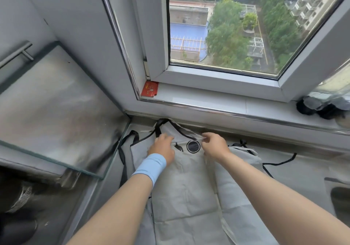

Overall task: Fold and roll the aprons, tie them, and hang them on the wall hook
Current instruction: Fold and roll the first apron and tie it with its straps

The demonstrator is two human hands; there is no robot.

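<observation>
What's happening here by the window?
A person is laying out a grey apron on a counter under the window sill. The left hand, with a blue wristband, and the right hand hold the top edge near its black neck strap. The apron lies partly folded, not yet rolled or tied.

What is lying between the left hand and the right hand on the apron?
In the head view, a round black emblem printed on the grey apron lies between the left hand and right hand.
</observation>
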